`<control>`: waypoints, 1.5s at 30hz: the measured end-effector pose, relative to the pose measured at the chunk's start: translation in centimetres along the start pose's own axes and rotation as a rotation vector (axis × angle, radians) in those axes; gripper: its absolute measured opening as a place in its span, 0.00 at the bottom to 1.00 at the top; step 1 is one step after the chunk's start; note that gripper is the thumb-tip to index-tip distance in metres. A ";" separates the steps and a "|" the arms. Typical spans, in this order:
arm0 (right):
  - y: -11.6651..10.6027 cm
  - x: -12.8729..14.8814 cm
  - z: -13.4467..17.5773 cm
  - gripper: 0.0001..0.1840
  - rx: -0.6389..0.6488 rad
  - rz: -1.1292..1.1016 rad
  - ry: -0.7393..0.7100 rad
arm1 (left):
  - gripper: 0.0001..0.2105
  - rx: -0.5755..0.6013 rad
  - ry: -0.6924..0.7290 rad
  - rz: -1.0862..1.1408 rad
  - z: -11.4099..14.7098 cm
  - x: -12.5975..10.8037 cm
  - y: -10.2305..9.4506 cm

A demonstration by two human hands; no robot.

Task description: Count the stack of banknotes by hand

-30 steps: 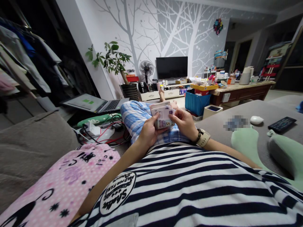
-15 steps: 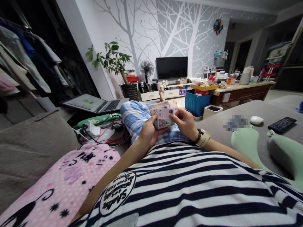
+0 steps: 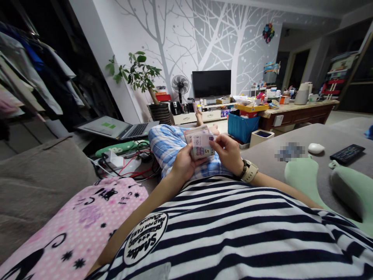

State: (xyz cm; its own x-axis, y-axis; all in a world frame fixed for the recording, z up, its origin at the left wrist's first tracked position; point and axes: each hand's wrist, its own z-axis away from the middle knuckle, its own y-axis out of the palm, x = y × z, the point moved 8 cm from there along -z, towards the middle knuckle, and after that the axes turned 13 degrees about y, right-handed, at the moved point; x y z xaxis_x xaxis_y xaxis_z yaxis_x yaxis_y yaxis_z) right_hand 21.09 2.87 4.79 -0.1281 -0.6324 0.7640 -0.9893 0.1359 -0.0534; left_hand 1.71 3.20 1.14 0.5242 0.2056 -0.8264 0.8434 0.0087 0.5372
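Observation:
A stack of banknotes [image 3: 201, 147] is held above my lap, over blue checked trousers [image 3: 163, 144]. The front note is pale purple and shows the figure 5; edges of other notes stick out behind it at the upper left. My left hand [image 3: 185, 161] grips the stack from the left and below, thumb on the front. At the upper right corner of the front note, my right hand [image 3: 227, 153] pinches the paper between thumb and fingers. Its wrist carries a pale watch [image 3: 250, 171] and a dark bracelet.
To the left are a laptop [image 3: 116, 128], tangled cables [image 3: 145, 167] and a pink blanket [image 3: 96, 214]. On the grey sofa at right lie a white mouse [image 3: 316, 148], a remote control [image 3: 347, 154] and a green neck pillow [image 3: 303, 179]. A blue box [image 3: 241, 128] stands beyond.
My right hand has shifted slightly at the front note's corner, and more of that note's face shows. My left hand keeps its grip on the stack.

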 end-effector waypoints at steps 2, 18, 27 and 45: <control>-0.1 -0.5 -0.2 0.36 -0.026 -0.001 0.039 | 0.21 0.003 0.010 -0.010 0.0 0.0 0.1; -0.3 -1.1 -0.3 0.42 -0.084 -0.045 0.101 | 0.17 0.071 0.044 -0.015 0.0 0.4 0.4; -0.4 0.5 0.0 0.37 -0.058 0.000 0.029 | 0.23 0.084 0.038 -0.030 0.3 -0.1 0.7; 0.3 1.3 0.5 0.28 0.066 -0.022 -0.054 | 0.19 0.004 0.036 -0.002 -0.3 -0.1 0.0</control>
State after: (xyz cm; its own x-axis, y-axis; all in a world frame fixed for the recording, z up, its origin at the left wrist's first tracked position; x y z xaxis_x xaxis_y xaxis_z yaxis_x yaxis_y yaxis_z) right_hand 20.60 1.70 5.45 -0.1086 -0.6752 0.7296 -0.9941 0.0725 -0.0808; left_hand 1.59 3.48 1.28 0.5183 0.2404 -0.8207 0.8448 0.0054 0.5351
